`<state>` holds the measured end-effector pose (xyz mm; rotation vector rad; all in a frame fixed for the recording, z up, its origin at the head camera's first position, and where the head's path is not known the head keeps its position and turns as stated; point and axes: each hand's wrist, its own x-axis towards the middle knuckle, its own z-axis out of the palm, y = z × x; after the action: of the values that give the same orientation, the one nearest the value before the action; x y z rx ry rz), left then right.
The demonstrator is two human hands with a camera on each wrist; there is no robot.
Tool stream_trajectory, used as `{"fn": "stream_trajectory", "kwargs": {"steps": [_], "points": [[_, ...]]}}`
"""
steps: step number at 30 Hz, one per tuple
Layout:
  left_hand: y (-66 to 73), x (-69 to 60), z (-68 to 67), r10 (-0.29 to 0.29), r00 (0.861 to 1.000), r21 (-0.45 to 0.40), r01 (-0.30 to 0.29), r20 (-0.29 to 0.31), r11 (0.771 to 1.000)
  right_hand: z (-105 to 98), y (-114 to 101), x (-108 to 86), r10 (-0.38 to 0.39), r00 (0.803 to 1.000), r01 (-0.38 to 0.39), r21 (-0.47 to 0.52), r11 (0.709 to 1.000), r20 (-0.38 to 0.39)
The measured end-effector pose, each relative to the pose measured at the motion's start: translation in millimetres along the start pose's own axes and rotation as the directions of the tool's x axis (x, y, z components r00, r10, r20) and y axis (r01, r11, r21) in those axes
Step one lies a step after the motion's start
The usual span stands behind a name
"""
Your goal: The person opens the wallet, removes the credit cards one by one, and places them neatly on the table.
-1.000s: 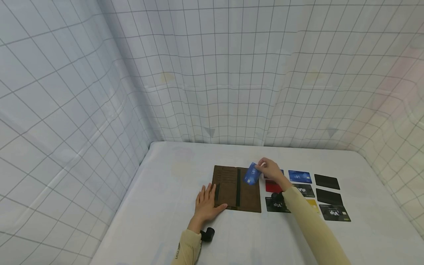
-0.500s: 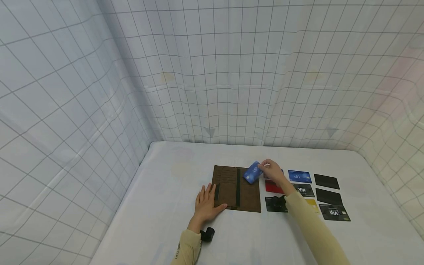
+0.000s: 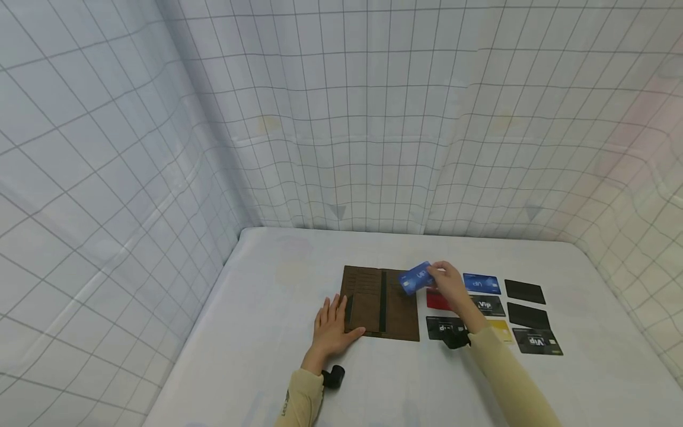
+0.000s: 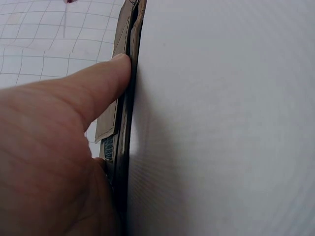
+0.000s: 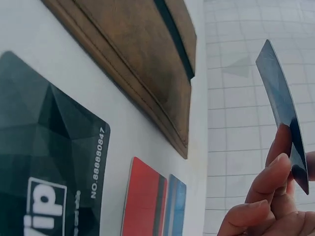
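An open brown wallet (image 3: pixel 400 314) with card slots and a dark elastic band lies flat on the white table. My left hand (image 3: pixel 331 332) rests on its left side, fingers straight and spread. In the left wrist view the thumb (image 4: pixel 106 81) touches the edge of the wallet (image 4: pixel 107 125). My right hand (image 3: pixel 450 284) pinches a blue bank card (image 3: pixel 413 279) by one end, over the wallet's upper right corner. In the right wrist view that blue card (image 5: pixel 276 86) stands on edge between thumb and fingers, raised off the table and apart from the wallet.
Right of the wallet, several cards lie in rows: a red card (image 3: pixel 437 300), a blue VIP card (image 3: pixel 481 283), a yellow card (image 3: pixel 500 329) and black ones (image 3: pixel 537 341). Another blue card (image 5: pixel 177 206) lies beyond the red one. White gridded curtains surround the table (image 3: pixel 267 284).
My right hand has moved right and slightly nearer, carrying the blue card along. The card has turned from nearly upright to a more sideways slant. My left hand has stayed still.
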<state>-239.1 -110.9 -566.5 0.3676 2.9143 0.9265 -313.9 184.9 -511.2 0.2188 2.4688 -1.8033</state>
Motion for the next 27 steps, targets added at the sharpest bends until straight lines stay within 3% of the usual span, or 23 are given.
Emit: {"fn": "stream_trajectory", "kwargs": {"steps": [14, 20, 27], "points": [[0.9, 1.7, -0.5, -0.014, 1.0, 0.003, 0.014, 0.006, 1.0, -32, -2, -54.9, 0.091, 0.994, -0.088, 0.06, 0.994, -0.061], [-0.3, 2.9, 0.0, -0.008, 1.0, 0.005, 0.008, -0.001, 1.0, -42, 16, -78.4, 0.124, 0.991, -0.129, 0.126, 0.984, 0.042], [2.1, 2.0, -1.0, 0.002, 1.0, -0.005, -0.003, -0.009, 1.0, -47, 40, -102.8, 0.162, 0.979, -0.176, 0.119, 0.977, 0.12]]}}
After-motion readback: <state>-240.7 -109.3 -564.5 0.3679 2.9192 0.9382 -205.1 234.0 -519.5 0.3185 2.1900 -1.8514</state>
